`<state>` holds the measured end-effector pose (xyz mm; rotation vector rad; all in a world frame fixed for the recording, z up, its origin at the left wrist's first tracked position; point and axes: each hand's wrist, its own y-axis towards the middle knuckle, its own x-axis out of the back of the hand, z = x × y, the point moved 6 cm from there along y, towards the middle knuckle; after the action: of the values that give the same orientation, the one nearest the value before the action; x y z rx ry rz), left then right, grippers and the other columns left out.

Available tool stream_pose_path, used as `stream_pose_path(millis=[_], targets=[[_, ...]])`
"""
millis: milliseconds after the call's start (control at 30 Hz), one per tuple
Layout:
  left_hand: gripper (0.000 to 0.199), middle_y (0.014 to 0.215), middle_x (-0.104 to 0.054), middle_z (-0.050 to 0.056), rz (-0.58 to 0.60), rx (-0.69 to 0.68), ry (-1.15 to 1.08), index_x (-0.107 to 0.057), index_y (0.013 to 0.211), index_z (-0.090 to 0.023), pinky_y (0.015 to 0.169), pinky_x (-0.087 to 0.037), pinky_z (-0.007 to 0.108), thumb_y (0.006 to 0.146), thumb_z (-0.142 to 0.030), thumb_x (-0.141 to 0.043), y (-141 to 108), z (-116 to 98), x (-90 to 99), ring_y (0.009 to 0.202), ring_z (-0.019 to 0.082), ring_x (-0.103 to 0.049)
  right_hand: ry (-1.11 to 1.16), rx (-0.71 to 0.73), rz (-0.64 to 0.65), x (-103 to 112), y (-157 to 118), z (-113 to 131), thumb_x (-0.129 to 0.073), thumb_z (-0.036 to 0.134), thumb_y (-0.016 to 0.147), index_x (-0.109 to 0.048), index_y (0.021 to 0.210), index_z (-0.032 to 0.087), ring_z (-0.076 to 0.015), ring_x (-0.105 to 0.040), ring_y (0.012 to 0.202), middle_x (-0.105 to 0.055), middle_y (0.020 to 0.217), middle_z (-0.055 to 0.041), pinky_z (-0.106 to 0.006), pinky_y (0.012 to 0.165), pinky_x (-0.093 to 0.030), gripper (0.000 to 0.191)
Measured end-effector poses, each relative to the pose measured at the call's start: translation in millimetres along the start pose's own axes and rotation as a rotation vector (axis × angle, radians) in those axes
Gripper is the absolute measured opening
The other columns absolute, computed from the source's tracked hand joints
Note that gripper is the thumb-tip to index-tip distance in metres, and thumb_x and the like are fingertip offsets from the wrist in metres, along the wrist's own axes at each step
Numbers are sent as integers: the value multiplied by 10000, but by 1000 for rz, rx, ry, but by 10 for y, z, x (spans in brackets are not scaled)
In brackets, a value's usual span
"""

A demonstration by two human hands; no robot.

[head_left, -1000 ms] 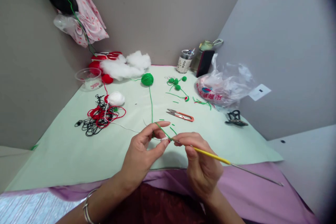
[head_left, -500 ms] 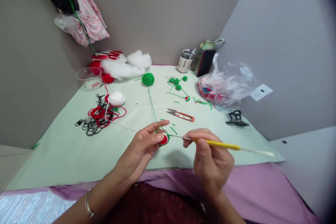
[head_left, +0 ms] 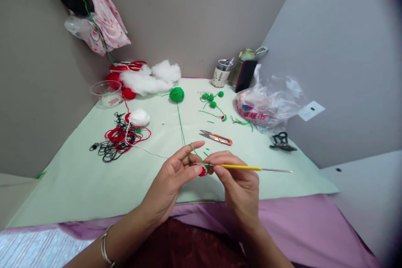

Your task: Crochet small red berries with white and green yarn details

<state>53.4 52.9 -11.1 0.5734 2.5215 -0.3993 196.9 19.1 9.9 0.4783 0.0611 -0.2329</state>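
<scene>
My left hand pinches a small red, white and green crochet piece between thumb and fingers. Green yarn runs from a green yarn ball over its raised index finger down to the piece. My right hand grips a crochet hook by its yellow handle, and its fingertips are close against the piece's right side. The hook's thin metal tip lies just above the piece, near the strand. A white yarn strand leads from a white ball behind my left hand.
Orange thread snips lie beyond my hands. Farther back are green crochet balls, white stuffing and a pen holder. Tangled red and black cord lies left; a plastic bag and black hair clip are right.
My right hand has moved left, bringing the hook back over the crochet piece and level. The piece has shifted slightly right in my left hand, and the green strand at the hook has shortened.
</scene>
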Motion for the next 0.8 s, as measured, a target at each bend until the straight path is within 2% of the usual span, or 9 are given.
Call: stream_pose_path(millis=[133, 233, 333, 400, 500, 600, 800], targets=[[476, 880, -650, -18, -9, -12, 41, -765, 1314, -324, 921, -444, 281, 852, -282, -870, 2, -23, 10, 905, 144, -598, 98, -35, -53, 44, -5, -30, -660, 251, 1032, -791, 994, 263, -128, -690, 731, -780, 916, -10, -268, 702, -583, 137], [454, 878, -631, -18, -17, -38, 90, -771, 1302, -325, 887, -448, 279, 859, -302, -865, 5, -50, 26, 884, 145, -582, 164, -56, -44, 41, -19, -43, -608, 273, 1063, -765, 1003, 258, -126, -701, 727, -776, 933, -11, -267, 693, -593, 169], [444, 886, -627, -22, -23, -86, 188, -755, 1321, -347, 929, -442, 297, 886, -318, -840, 2, -72, 48, 908, 154, -586, 78, -13, -37, 43, -45, 19, -570, 236, 1076, -746, 1024, 258, -129, -704, 755, -772, 943, -12, -273, 717, -595, 184], [447, 895, -637, -24, -34, -156, 292, -738, 1341, -351, 1008, -418, 324, 904, -305, -821, -8, -94, 58, 953, 167, -599, -57, 82, -20, 37, -69, 108, -561, 175, 1067, -733, 1059, 257, -140, -713, 807, -773, 962, -17, -288, 754, -595, 191], [471, 896, -651, -20, -96, -259, 410, -712, 1371, -318, 1097, -373, 362, 911, -282, -806, -37, -133, 71, 1001, 187, -606, -271, 310, 50, -21, -121, 263, -578, 96, 1023, -720, 1127, 241, -177, -744, 900, -780, 984, -42, -319, 791, -606, 229], [535, 887, -653, -17, -142, -243, 391, -670, 1424, -288, 1078, -396, 373, 907, -305, -809, -53, -131, 73, 965, 191, -610, -388, 457, 92, -73, -163, 329, -592, 88, 1001, -720, 1174, 231, -209, -767, 925, -793, 1042, -82, -338, 755, -621, 259], [517, 895, -662, -7, -139, -198, 369, -705, 1380, -283, 1009, -428, 357, 886, -354, -839, -64, -151, 67, 930, 195, -612, -260, 359, 33, -21, -153, 252, -568, 29, 992, -716, 1172, 241, -203, -745, 920, -794, 1018, -55, -354, 775, -610, 315]])
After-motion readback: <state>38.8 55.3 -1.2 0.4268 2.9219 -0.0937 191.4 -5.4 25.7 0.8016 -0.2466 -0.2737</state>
